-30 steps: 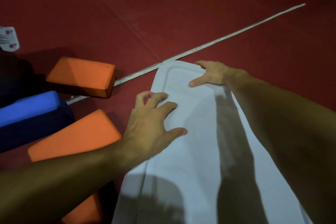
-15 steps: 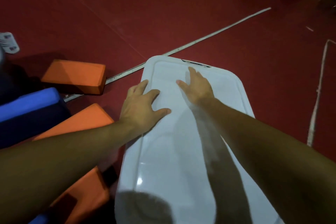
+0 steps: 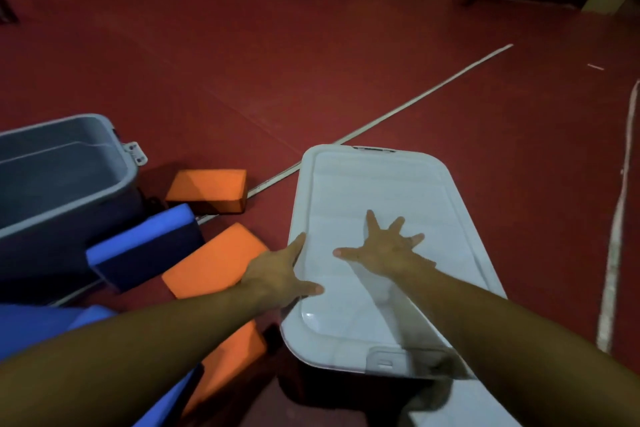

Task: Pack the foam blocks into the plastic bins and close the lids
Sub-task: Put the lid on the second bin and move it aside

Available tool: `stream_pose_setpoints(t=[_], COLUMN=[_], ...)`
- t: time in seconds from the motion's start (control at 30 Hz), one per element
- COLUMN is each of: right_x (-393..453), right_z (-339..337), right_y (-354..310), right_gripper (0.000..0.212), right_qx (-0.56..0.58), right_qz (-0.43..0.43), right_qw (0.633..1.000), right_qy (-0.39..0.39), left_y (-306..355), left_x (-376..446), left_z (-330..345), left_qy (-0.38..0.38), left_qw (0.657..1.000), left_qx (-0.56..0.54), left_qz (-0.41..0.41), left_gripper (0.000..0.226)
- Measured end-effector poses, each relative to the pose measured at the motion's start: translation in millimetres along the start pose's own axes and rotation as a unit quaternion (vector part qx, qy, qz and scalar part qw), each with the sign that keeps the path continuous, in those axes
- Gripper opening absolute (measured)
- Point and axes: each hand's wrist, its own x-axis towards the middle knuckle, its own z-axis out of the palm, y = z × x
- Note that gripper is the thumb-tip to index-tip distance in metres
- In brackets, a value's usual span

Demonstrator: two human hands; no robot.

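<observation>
Big red floor (image 3: 346,62) all round, and the white lid (image 3: 374,191) sits squarely on top of the dark bin (image 3: 311,388) right in front of the person, its long axis running away from the body and leaning a touch to the left. Off to the left stands the second bin, the grey bin (image 3: 59,180), open-topped with nothing visible in the part that shows, its latch (image 3: 135,153) hanging at the near corner. Between the two bins lie the loose blocks: an orange block (image 3: 207,189) flat by the white floor line (image 3: 398,111), a blue block (image 3: 145,243) leaning against the grey bin, and a larger orange block (image 3: 214,260) just beside the left wrist.

Now the hands. The right hand (image 3: 384,250) lies flat on the lid's middle, fingers fanned wide, palm down, holding nothing. The left hand (image 3: 280,274) is splayed too, laid over the lid's left long edge, thumb on top and fingers pointing up along the rim.

Here is what matters: the lid's clip (image 3: 384,362) shows at the near short end, closer to the body than either hand, behind the fingertips. I reckon both hands must draw back towards the body to press it home, the right forearm already lying nearly over it. The loose blocks lie to the left, nearer the left hand.
</observation>
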Motion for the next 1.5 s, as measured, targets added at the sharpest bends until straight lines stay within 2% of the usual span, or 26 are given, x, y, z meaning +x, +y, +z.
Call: stream_pose_setpoints(t=[0.2, 0.37, 0.57, 0.7, 0.87, 1.03, 1.17, 1.27, 1.37, 1.5], right_x=[15.1, 35.5, 73.7, 107.6, 133.8, 145.8, 140.0, 120.7, 89.8, 35.2], right_z=[-4.5, -17.7, -46.1, -62.0, -81.4, -86.7, -84.2, -83.3, -82.6, -100.2], right_y=[-7.0, 5.4, 38.1, 61.4, 78.7, 84.1, 79.5, 73.7, 65.1, 11.9], right_gripper=[0.127, 0.125, 0.123, 0.138, 0.127, 0.115, 0.121, 0.114, 0.099, 0.099], right_qx=[-0.011, -0.023, -0.036, -0.069, -0.068, -0.079, -0.071, -0.045, -0.089, -0.197], right_qz=[0.000, -0.034, -0.077, -0.108, -0.126, -0.127, -0.117, -0.108, -0.089, -0.097], right_qw=[1.000, 0.999, 0.996, 0.992, 0.990, 0.988, 0.990, 0.991, 0.990, 0.974], right_qy=[0.006, 0.006, 0.021, 0.013, 0.013, 0.029, 0.032, 0.061, 0.065, 0.051], left_y=[-0.2, 12.7, 60.2, 101.9, 136.0, 146.9, 140.3, 125.7, 103.6, 55.7], left_x=[6.3, 17.9, 43.0, 57.3, 79.5, 94.4, 91.3, 81.2, 55.5, 5.9], left_z=[3.5, 19.3, 52.1, 74.8, 86.8, 90.3, 86.3, 64.5, 28.1, -26.5], left_qy=[0.035, 0.078, 0.135, 0.165, 0.175, 0.158, 0.122, 0.023, -0.074, -0.068], left_qw=[0.999, 0.994, 0.986, 0.973, 0.963, 0.960, 0.970, 0.990, 0.994, 0.997], left_qx=[-0.028, -0.078, -0.091, -0.149, -0.189, -0.208, -0.196, -0.136, -0.081, 0.028], left_qz=[-0.016, -0.016, -0.024, -0.058, -0.080, -0.100, -0.072, -0.021, 0.004, -0.010], left_gripper=[0.110, 0.111, 0.113, 0.112, 0.110, 0.108, 0.115, 0.131, 0.130, 0.129])
